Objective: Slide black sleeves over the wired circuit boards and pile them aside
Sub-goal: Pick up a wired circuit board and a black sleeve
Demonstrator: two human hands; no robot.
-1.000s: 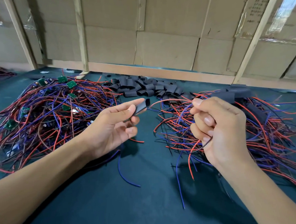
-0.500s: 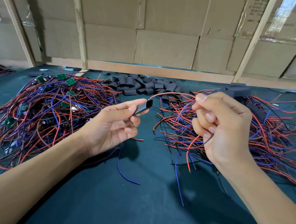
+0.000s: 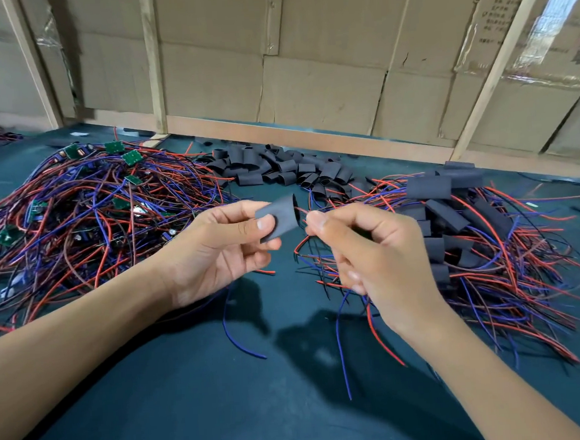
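- head view: the left hand [image 3: 215, 256] pinches a black sleeve [image 3: 279, 217] between thumb and forefinger; the sleeve is a short, matte, flattened tube with its open mouth turned toward the right hand.
- the right hand [image 3: 369, 248] is curled, its fingers [image 3: 319, 219] pressed together on thin wires [image 3: 357, 318] right at the sleeve's mouth; red and blue strands hang from under the palm down to the table. the circuit board on these wires is hidden in the hand, so i cannot tell where it sits.
- left of the hands lies a loose tangle of red, blue and dark wires [image 3: 85, 213] with small green circuit boards [image 3: 130, 157] scattered through it, flat and square.
- behind the hands, near the wall, a heap of empty black sleeves [image 3: 278, 167] lies, short curled pieces, dull and rubbery in look.
- to the right, a pile of sleeved boards [image 3: 453, 215] rests with flat black rectangles on top and wires fanning outward.
- the table [image 3: 191, 398] is covered in a dark teal, smooth, cloth-like surface; a single blue wire [image 3: 238, 336] lies on it under the left hand.
- the back wall [image 3: 323, 80] is brown cardboard sheeting, creased and torn at seams, held by pale wooden battens [image 3: 153, 57]; strips of clear tape shine at the upper right.
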